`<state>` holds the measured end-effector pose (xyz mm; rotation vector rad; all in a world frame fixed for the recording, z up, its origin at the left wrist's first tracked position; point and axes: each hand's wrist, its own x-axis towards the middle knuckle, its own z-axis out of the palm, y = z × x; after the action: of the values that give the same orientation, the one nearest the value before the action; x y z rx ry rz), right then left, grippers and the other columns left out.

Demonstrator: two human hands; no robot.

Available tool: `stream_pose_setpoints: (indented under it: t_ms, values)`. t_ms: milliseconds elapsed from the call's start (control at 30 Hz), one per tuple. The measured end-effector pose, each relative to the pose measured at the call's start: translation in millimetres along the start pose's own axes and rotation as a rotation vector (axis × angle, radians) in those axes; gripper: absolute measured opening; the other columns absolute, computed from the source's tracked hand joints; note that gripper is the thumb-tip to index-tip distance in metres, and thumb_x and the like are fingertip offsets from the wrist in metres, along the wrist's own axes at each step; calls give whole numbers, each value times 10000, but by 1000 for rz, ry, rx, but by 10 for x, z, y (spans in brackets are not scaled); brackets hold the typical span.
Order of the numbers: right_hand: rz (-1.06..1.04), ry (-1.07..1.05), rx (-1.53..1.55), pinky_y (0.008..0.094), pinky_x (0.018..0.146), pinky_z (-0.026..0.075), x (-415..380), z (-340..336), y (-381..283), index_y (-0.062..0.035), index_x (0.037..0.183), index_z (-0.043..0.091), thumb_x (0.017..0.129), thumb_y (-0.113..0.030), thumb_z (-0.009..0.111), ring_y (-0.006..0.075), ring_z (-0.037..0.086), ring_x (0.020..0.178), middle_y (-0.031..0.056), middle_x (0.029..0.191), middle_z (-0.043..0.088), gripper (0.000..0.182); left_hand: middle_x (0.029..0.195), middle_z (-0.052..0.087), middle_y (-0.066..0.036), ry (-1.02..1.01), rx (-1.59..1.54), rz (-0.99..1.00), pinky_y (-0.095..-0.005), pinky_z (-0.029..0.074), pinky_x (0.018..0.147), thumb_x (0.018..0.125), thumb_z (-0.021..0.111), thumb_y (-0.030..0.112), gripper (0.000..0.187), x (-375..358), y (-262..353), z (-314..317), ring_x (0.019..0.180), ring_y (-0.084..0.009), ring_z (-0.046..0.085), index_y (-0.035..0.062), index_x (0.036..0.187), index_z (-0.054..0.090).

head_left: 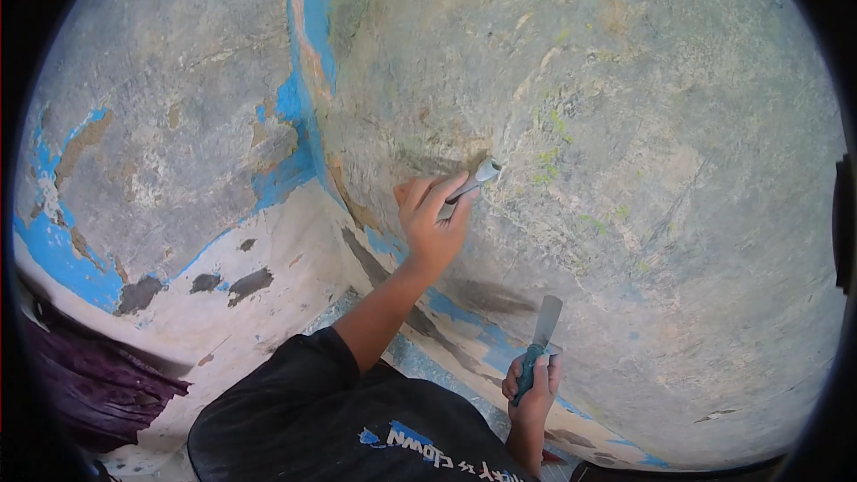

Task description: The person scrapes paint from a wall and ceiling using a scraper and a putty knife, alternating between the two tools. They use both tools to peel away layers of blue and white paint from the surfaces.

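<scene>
To the left of the wall corner point(308, 107) much blue paint point(58, 259) remains on the wall, in strips and patches; right of the corner the wall surface point(643, 170) looks mostly bare and grey, so I judge this side nearly done. The left hand point(433, 219), fingers wrapped around a scraper point(473, 180), presses it on the surface just right of the corner; lower and further right, the right hand point(533, 384) grips a second scraper point(542, 330), blade up, away from the wall.
</scene>
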<state>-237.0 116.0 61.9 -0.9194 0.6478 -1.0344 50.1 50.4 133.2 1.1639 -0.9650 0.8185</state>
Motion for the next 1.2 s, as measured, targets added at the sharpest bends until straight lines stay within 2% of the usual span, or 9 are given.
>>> stream_pose_setpoints:
  t_ms: [167,267,367,533,667,833,933,1033,1200]
  values:
    - [29,-8,-24,237,381,297,-67,95,127,-139,1165,407,1055,-236,448,112,395,445,86,763,500,152,916,652,7,-45,-28,67,-367,337,826,711,849,77,343,321,8,-17,847,-200,579,147,1030,743]
    - [-2,-6,-15,241,383,302,-51,219,189,-137,1163,407,1050,-231,455,112,398,445,86,763,504,154,910,641,12,-121,-33,95,-369,333,824,713,842,76,336,230,-72,-121,865,-201,572,151,1025,741]
    - [2,14,6,257,391,317,-24,358,234,-129,1118,408,1038,-249,495,116,433,449,85,742,519,167,920,641,7,-225,-22,59,-366,337,832,710,831,67,334,-174,-279,-259,857,-206,569,145,1022,738]
    - [-77,-7,-45,257,398,325,-11,534,356,-140,1181,412,1043,-281,478,115,420,454,83,742,513,208,934,654,-11,-209,-82,39,-375,366,855,729,819,63,303,37,-534,-435,886,-222,586,121,1013,732]
    - [-117,-80,79,247,376,313,197,1133,134,-157,1166,413,1034,-352,471,111,388,450,91,750,500,243,967,668,-29,-188,-130,44,-379,392,862,749,811,69,273,366,-843,-560,915,-236,609,101,1007,728]
    - [-202,-65,50,228,374,302,529,1787,201,-167,1188,416,1061,-337,416,100,372,448,91,762,494,211,987,666,-37,-189,-127,44,-380,404,880,755,808,61,288,570,-1365,-746,916,-251,607,95,1034,746]
    - [-220,-33,140,217,374,294,655,2007,309,-173,1202,418,1075,-322,392,95,368,447,89,770,494,197,1006,667,-85,-233,-147,80,-398,434,885,770,796,29,281,712,-1584,-772,965,-281,605,69,1043,741]
    - [-252,-14,273,218,367,283,731,2072,395,-162,1215,421,1083,-304,381,90,359,448,96,770,503,198,1013,666,-81,-225,-202,130,-400,435,887,768,794,26,269,876,-1727,-726,951,-280,605,80,1027,748]
    - [-287,-6,407,213,359,269,777,2155,471,-172,1213,429,1088,-292,373,86,351,448,105,771,506,182,1015,668,-50,-225,-284,349,-381,426,873,762,795,45,249,1350,-1753,-514,923,-257,609,103,1000,753]
